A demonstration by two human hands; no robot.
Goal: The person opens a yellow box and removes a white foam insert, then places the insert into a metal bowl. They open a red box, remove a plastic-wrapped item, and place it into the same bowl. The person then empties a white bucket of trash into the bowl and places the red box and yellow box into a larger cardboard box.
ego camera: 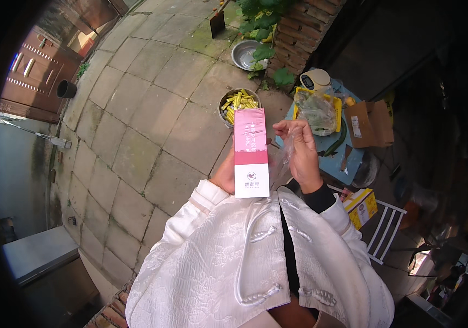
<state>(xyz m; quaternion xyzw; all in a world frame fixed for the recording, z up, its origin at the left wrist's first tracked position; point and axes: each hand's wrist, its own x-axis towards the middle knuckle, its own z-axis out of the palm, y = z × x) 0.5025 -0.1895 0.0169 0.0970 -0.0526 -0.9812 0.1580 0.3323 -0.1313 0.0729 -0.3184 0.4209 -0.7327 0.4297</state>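
A tall pink and white carton (251,158) bearing writing stands upright in front of my chest. My left hand (226,170) holds it from behind and the left side; most of those fingers are hidden by the carton. Clear plastic film (285,158) hangs from my right hand (299,151), whose thumb and fingertips are pinched together just right of the carton. Past the carton's top, a round metal bowl (220,110) holds many yellow stick packets (238,100).
On the right, a blue table (346,168) carries a yellow basket (338,110) with bagged vegetables, a kitchen scale (315,79), a dark green cucumber-like vegetable (337,139) and an opened cardboard box (367,127). A yellow box (361,207) lies by a white rack (386,229). A metal basin (242,55) sits on paving.
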